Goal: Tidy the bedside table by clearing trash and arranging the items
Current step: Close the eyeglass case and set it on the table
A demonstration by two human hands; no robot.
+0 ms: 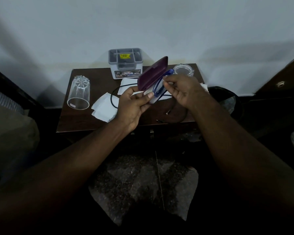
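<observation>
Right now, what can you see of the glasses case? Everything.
The glasses case is a dark purple clamshell, smooth and hard-looking, hinged open with its lid tilted up and away. The lower half looks pale, perhaps a lining. The left hand holds it from below, thumb on the near edge, above the table. Blue glasses sit at its opening, pinched by the right hand. Whether they rest fully inside cannot be told.

Dark table (78, 119) — tipped glass (78, 93), tissues (104, 107), black cable (177, 117), grey box (125, 66), clear jar (183, 70)
</observation>
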